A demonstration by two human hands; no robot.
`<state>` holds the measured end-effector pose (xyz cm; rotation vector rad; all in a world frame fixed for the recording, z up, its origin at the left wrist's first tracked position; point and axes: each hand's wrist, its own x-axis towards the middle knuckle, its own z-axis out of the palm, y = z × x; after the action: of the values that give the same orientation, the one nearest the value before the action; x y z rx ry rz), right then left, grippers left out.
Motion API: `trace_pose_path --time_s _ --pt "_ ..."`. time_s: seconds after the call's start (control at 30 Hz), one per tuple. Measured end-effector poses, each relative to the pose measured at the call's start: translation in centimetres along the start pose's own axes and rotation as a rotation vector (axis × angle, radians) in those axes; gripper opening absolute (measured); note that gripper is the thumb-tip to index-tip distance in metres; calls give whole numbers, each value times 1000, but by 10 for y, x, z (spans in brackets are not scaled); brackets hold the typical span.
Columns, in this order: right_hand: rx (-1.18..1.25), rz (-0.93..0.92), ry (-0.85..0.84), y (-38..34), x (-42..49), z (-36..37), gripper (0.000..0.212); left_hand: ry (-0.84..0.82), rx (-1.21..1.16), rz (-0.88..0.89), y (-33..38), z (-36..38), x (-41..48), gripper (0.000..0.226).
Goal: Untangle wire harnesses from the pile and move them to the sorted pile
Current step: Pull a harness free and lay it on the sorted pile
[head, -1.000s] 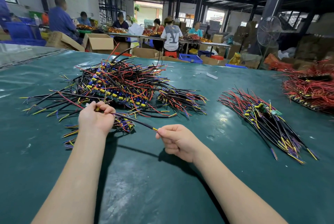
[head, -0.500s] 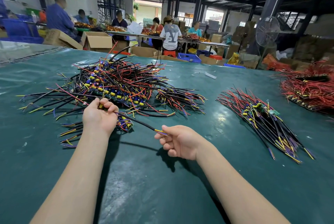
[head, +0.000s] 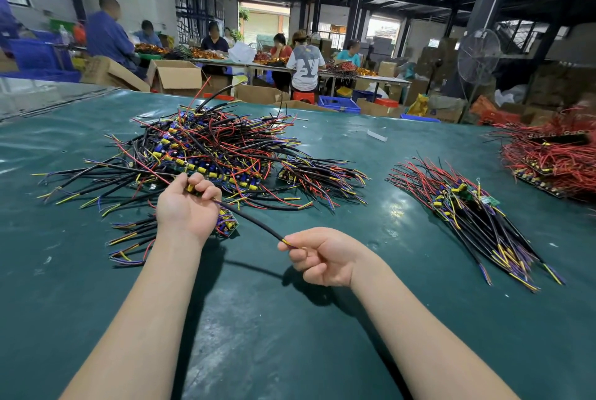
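A tangled pile of wire harnesses (head: 213,154) with black, red, yellow and purple leads lies on the green table at centre left. My left hand (head: 188,206) grips one harness at the pile's near edge. A black sheathed cable (head: 254,222) runs from that hand to my right hand (head: 322,254), which pinches its yellow and purple end. The sorted pile (head: 467,209) lies to the right, its harnesses lined up in one direction.
The green table mat (head: 290,335) spreads in front of me. A heap of red-wired boards (head: 554,161) sits at the far right. Behind the table are cardboard boxes (head: 175,75), a standing fan (head: 479,56) and several seated people at other tables.
My right hand has drawn the cable end slightly to the right and toward me, stretching the cable. My left hand keeps its grip at the pile's edge.
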<state>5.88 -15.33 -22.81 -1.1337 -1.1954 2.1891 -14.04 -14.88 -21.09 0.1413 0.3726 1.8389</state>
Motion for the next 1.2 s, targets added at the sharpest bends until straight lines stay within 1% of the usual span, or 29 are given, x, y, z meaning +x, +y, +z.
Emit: trace_pose_path --time_s 0.1,0.23,0.33,0.4,0.5,0.53,0.6,0.67,0.73,0.8,0.9,1.0,1.13,1.2 --pt "-157 -87 -35 4 1 6 25 30 -35 -5 6 -3 3 33" --pt "-181 -169 -66 6 4 10 28 46 -71 -19 11 -7 7 33" --pt "-267 -240 -127 7 2 12 30 50 -89 -39 8 -7 7 33" --pt "-354 -303 -153 6 -1 12 37 47 -107 -53 7 -7 7 34" --pt "-481 -371 -125 5 -6 13 55 45 -151 -83 10 -8 8 36" --pt "-513 -382 -146 5 -7 15 58 45 -175 -98 11 -8 8 37" --pt "-567 -388 -235 5 -9 21 57 45 -234 -136 9 -9 7 40" --pt "-620 -387 -306 5 -10 29 52 43 -262 -179 8 -11 6 48" --pt "-686 -379 -343 6 -12 35 42 57 -261 -206 10 -14 7 59" --pt "-713 -356 -351 8 -12 37 34 77 -232 -188 16 -17 10 63" --pt "-746 -331 -313 8 -14 34 32 91 -220 -176 18 -18 12 59" --pt "-821 -332 -327 6 -16 35 29 82 -226 -208 13 -17 12 52" --pt "-927 -250 -285 7 -12 31 46 58 -187 -162 15 -15 12 42" --pt "-982 -221 -272 7 -11 28 45 41 -174 -147 17 -14 13 41"
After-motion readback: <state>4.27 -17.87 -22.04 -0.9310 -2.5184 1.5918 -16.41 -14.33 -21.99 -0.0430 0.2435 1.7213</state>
